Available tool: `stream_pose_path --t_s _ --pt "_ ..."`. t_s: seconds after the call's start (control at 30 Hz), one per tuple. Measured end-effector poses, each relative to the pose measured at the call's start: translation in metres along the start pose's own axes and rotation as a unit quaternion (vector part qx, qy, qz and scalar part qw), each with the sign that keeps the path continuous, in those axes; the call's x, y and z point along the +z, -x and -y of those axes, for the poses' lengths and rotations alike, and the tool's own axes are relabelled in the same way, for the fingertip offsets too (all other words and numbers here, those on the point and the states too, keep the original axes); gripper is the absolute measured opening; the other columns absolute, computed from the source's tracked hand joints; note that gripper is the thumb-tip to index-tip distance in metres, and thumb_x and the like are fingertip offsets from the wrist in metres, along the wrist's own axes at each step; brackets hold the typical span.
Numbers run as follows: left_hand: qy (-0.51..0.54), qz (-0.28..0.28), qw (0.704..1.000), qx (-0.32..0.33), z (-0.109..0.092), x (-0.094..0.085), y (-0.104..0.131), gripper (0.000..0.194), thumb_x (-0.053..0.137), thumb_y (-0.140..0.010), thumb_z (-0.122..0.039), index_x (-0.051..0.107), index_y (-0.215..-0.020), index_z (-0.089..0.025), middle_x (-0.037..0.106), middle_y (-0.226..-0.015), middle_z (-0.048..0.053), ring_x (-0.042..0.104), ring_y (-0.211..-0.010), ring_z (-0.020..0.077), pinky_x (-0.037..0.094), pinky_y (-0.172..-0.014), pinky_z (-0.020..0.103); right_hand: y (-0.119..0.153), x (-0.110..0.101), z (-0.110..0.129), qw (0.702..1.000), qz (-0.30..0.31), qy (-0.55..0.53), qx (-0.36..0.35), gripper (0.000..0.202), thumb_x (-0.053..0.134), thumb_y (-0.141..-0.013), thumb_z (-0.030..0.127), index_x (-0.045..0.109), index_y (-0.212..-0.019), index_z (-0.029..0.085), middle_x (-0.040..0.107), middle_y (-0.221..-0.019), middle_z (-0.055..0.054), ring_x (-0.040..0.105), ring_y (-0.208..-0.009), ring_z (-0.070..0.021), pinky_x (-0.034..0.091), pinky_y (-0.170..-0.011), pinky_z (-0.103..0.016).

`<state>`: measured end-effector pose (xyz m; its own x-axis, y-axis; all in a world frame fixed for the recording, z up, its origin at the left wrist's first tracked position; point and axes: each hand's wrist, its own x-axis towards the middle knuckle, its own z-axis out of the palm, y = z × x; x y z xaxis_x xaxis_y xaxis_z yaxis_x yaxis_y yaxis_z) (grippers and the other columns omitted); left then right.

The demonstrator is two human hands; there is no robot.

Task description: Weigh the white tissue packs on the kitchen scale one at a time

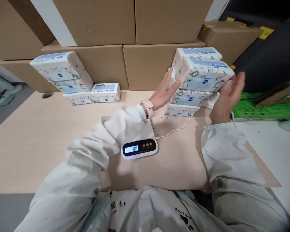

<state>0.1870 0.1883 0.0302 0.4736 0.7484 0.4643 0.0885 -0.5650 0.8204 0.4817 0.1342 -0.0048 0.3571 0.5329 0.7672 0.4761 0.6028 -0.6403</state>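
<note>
My left hand (163,91), a pale watch strap at its wrist, reaches to the left end of a floral tissue pack (205,75) on the right-hand stack. Its fingers are stretched out, the tips against or close to the pack. On the pack's other end is my right hand (227,100), open, fingers extended upward and thumb side near the wrapper. Beneath lie more tissue packs (189,98), and another pack (200,51) shows behind. Under my left forearm stands a white digital scale (140,148) reading 0.0, its plate partly covered by the sleeve.
Several tissue packs (70,75) are stacked at the left back of the table (62,135). Cardboard boxes (96,61) form a wall behind. A white cable (170,132) runs from the scale toward the right stack. Green packages (265,108) lie at the right.
</note>
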Motion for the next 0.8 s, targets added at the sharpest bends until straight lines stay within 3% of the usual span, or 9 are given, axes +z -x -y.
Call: stream_pose_path --t_s 0.1,0.2,0.27,0.33,0.37,0.43,0.5,0.63,0.8 --pt "-0.061 -0.095 0.994 -0.013 0.009 -0.064 0.035 0.058 0.065 -0.102 -0.063 0.06 -0.147 -0.027 0.056 -0.161 0.011 0.048 -0.157 0.0358 0.036 -0.131 0.057 0.009 -0.004 0.037 0.982 -0.171 0.013 -0.075 0.059 0.047 -0.105 0.068 0.06 -0.144 0.025 0.066 -0.14 -0.012 0.073 -0.122 -0.0302 0.05 -0.109 -0.06" --pt "-0.241 -0.179 0.951 -0.079 0.019 -0.148 0.063 0.033 0.063 -0.106 -0.046 0.07 -0.123 -0.02 0.071 -0.134 0.013 0.06 -0.14 0.0347 0.04 -0.127 0.056 0.031 0.013 0.106 0.978 -0.17 -0.003 -0.124 0.041 0.048 -0.11 0.057 0.069 -0.136 0.033 0.072 -0.127 -0.004 0.077 -0.097 -0.0221 0.057 -0.095 -0.049" --pt "-0.385 -0.181 0.888 -0.174 0.025 -0.197 0.072 0.025 0.055 -0.108 -0.035 0.07 -0.117 -0.017 0.071 -0.133 0.014 0.056 -0.141 0.0335 0.036 -0.129 0.052 0.047 0.036 0.152 0.99 -0.101 -0.017 -0.097 0.037 0.053 -0.108 0.056 0.073 -0.129 0.034 0.075 -0.122 -0.004 0.076 -0.091 -0.0214 0.06 -0.091 -0.046" --pt "-0.465 -0.166 0.833 -0.249 0.028 -0.232 0.074 0.026 0.049 -0.108 -0.026 0.068 -0.118 -0.013 0.069 -0.139 0.017 0.052 -0.145 0.034 0.031 -0.13 0.051 0.059 0.066 0.188 0.996 0.077 -0.05 -0.017 0.042 0.053 -0.107 0.062 0.077 -0.122 0.03 0.079 -0.118 -0.006 0.077 -0.096 -0.0235 0.063 -0.095 -0.048" --pt "-0.48 -0.159 0.819 -0.272 0.029 -0.243 0.074 0.027 0.048 -0.106 -0.024 0.067 -0.119 -0.01 0.067 -0.141 0.019 0.051 -0.146 0.0351 0.031 -0.13 0.052 0.062 0.082 0.2 0.98 0.183 -0.076 0.035 0.048 0.051 -0.106 0.066 0.077 -0.12 0.028 0.08 -0.121 -0.007 0.077 -0.104 -0.0248 0.063 -0.1 -0.049" --pt "-0.482 -0.144 0.812 -0.296 0.032 -0.252 0.075 0.03 0.048 -0.103 -0.023 0.066 -0.121 -0.007 0.066 -0.142 0.024 0.052 -0.145 0.0382 0.032 -0.127 0.054 0.064 0.118 0.212 0.915 0.36 -0.124 0.134 0.059 0.047 -0.105 0.072 0.076 -0.125 0.025 0.078 -0.135 -0.008 0.074 -0.124 -0.0269 0.059 -0.113 -0.052" --pt "-0.48 -0.112 0.813 -0.31 0.035 -0.25 0.076 0.034 0.05 -0.102 -0.026 0.067 -0.123 -0.006 0.068 -0.14 0.026 0.056 -0.141 0.0403 0.035 -0.124 0.056 0.06 0.155 0.213 0.861 0.447 -0.137 0.198 0.062 0.046 -0.106 0.072 0.074 -0.133 0.024 0.071 -0.151 -0.009 0.065 -0.141 -0.0278 0.049 -0.126 -0.053" --pt "-0.472 -0.063 0.822 -0.311 0.042 -0.234 0.083 0.044 0.05 -0.103 -0.034 0.068 -0.131 -0.005 0.063 -0.15 0.025 0.054 -0.144 0.045 0.034 -0.124 0.059 0.052 0.217 0.195 0.831 0.479 -0.101 0.263 0.054 0.043 -0.11 0.059 0.069 -0.142 0.022 0.059 -0.165 -0.008 0.051 -0.156 -0.0269 0.035 -0.136 -0.052" --pt "-0.451 -0.047 0.848 -0.275 0.033 -0.218 0.104 0.051 0.054 -0.102 -0.044 0.069 -0.139 -0.013 0.058 -0.16 0.017 0.051 -0.15 0.0403 0.025 -0.132 0.055 0.058 0.25 0.169 0.809 0.457 -0.067 0.363 0.056 0.046 -0.109 0.058 0.062 -0.149 0.023 0.046 -0.175 -0.007 0.044 -0.161 -0.0272 0.032 -0.137 -0.05"
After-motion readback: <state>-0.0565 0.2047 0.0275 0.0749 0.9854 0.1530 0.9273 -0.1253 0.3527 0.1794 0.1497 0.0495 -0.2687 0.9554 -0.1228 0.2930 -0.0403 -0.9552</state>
